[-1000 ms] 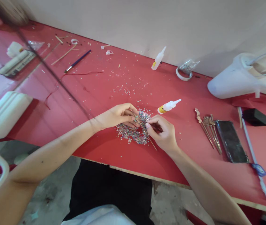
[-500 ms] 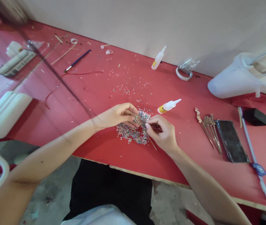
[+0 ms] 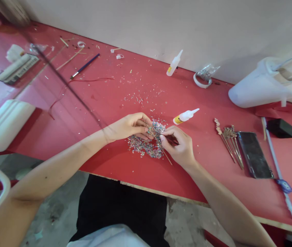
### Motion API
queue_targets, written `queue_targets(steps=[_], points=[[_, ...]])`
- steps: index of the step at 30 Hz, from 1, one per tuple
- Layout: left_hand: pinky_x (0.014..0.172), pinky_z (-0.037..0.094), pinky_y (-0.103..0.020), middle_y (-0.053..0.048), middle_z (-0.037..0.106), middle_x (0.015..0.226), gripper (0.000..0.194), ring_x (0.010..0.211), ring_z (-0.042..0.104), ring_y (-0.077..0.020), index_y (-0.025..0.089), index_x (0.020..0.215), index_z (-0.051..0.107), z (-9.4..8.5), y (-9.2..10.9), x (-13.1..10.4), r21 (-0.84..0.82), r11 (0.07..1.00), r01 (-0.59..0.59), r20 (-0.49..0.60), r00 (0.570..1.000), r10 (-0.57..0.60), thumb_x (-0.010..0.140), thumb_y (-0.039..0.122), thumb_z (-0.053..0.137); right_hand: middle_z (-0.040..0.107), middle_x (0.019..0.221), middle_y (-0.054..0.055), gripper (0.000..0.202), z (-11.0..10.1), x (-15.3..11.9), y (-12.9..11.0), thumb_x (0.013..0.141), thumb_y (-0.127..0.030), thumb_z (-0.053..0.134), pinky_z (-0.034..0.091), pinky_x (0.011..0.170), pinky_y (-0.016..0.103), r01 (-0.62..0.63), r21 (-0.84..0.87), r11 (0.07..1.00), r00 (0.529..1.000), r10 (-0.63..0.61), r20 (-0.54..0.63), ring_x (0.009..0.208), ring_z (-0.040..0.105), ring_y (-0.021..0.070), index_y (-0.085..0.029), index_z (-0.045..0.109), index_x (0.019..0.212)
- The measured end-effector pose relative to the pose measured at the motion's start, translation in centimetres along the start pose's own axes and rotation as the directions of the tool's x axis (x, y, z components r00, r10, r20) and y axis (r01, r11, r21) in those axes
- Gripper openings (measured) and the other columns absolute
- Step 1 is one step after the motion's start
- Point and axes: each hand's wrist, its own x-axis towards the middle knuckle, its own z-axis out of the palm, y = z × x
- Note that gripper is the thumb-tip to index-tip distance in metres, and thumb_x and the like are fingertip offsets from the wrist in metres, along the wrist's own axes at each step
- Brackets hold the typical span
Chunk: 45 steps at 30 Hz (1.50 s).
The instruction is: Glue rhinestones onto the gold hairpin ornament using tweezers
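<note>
Hairpin [image 3: 158, 139] sits right between our hands, over the pile of sparkly stones [image 3: 146, 144] in the middle of the red table [image 3: 115, 99]. Our left hand [image 3: 130, 126] pinches its decorated top, probably to keep it steady, while our right hand [image 3: 178, 145] is closed on the thin stem, which slants toward the near edge. We can't tell if the right fingertips also hold a stone. Glue bottle [image 3: 185, 116] lies just beyond on the right, within easy reach. More gold hairpins [image 3: 228, 139] lie farther right beside a phone [image 3: 254, 154].
</note>
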Motion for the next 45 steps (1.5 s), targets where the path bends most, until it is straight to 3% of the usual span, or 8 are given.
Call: queue_targets(steps=[16, 33, 45], points=[[0.084, 0.058, -0.034, -0.002, 0.068, 0.086, 0.013, 0.087, 0.073, -0.0182, 0.013, 0.099, 0.051, -0.14, -0.07, -0.01, -0.017, 1.000, -0.009, 0.009, 1.000, 0.009, 0.088, 0.008, 0.057, 0.061, 0.078, 0.000, 0.014, -0.07, 0.06, 0.11, 0.080, -0.010, 0.063, 0.046, 0.058, 0.024, 0.111, -0.077, 0.991, 0.994, -0.112, -0.015, 0.066, 0.058, 0.0115, -0.021, 0.059, 0.086], [0.083, 0.059, -0.032, -0.002, 0.068, 0.084, 0.013, 0.086, 0.074, -0.0173, 0.012, 0.099, 0.051, -0.04, 0.07, 0.00, -0.004, 1.000, 0.002, -0.007, 1.000, -0.002, 0.089, 0.004, 0.053, 0.061, 0.078, 0.000, 0.013, -0.12, 0.09, 0.15, 0.080, -0.011, 0.062, 0.047, 0.058, 0.025, 0.117, -0.087, 0.989, 0.993, -0.118, -0.004, 0.066, 0.058, 0.0115, -0.022, 0.059, 0.087], [0.085, 0.058, -0.034, -0.002, 0.070, 0.081, 0.014, 0.086, 0.073, -0.0179, 0.014, 0.099, 0.052, -0.10, 0.15, 0.01, -0.023, 1.000, 0.013, -0.003, 1.000, -0.013, 0.087, 0.010, 0.059, 0.061, 0.076, 0.001, 0.010, -0.11, 0.09, -0.06, 0.082, -0.014, 0.061, 0.046, 0.054, 0.025, 0.106, -0.104, 0.989, 0.994, -0.106, 0.005, 0.063, 0.057, 0.0118, -0.022, 0.059, 0.086]])
